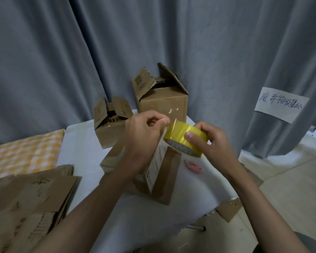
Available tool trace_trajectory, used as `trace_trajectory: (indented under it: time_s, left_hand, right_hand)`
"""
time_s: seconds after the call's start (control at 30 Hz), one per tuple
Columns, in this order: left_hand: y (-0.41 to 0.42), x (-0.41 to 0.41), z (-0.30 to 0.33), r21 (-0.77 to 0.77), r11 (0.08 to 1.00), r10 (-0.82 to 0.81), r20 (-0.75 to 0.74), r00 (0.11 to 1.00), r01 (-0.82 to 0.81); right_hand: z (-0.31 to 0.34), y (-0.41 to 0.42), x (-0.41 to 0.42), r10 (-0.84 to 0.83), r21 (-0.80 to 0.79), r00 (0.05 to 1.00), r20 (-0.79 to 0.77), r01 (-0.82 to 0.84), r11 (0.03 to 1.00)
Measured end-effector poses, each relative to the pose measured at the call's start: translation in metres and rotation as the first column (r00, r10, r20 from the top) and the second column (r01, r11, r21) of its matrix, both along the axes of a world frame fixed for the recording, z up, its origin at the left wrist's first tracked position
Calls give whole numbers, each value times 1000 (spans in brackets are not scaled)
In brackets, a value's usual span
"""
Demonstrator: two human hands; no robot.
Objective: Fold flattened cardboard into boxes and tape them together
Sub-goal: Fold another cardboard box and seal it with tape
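My right hand [210, 141] grips a roll of yellow tape [179, 136] above the table. My left hand [144, 132] pinches the loose end of the tape at the roll's left side and holds it a short way off the roll. Under both hands a folded cardboard box [161, 176] lies on the white table [91, 154], partly hidden by my left forearm. Two assembled boxes stand behind it, a small one [108, 123] and a tall one [162, 99], both with top flaps open.
A stack of flattened cardboard [29, 201] lies at the lower left. A pink cutter [192, 165] rests on the table right of the box. A yellow checked cloth [24, 154] is at the left. Grey curtains [153, 42] hang behind, with a handwritten paper sign [281, 105].
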State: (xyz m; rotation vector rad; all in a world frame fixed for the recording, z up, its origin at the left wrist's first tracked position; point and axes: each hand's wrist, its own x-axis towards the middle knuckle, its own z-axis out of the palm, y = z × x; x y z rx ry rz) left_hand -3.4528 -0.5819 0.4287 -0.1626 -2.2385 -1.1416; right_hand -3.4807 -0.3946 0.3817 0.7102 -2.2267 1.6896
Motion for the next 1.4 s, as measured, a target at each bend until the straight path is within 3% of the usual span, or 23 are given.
trace_trajectory:
  time_s: [0.1,0.27,0.37,0.5,0.57,0.73,0.87,1.4]
  left_hand:
    - [-11,5,9,136,990,-51,197,979,24]
    - [-40,25,20,428,889,-353,409,842,165]
    - [-67,38,18,416,898,-351,477,806,145]
    - [-94,58,9,409,909,-322,558,765,84]
    - [-103,67,4,417,906,-330,590,737,71]
    - [-142,78,7,444,894,-228,581,781,-69]
    - [-151,77,-2,397,914,-205,634,746,-87]
    - [-170,49,-29,399,901,-188,714,675,-171]
  right_hand:
    - [9,2,3,-46,-60,995,85,51,997]
    - [19,-2,22,138,-138,951,277,-102,985]
    - [14,-9,39,189,-204,899,394,-116,972]
    - [8,-20,61,260,-94,879,400,-243,965]
    - [11,-24,67,209,-42,884,417,-211,977]
    - [14,-26,69,-79,289,931,356,-30,957]
    - [8,-35,69,-216,455,955,205,103,885]
    - [0,-56,55,-270,511,933,239,115,852]
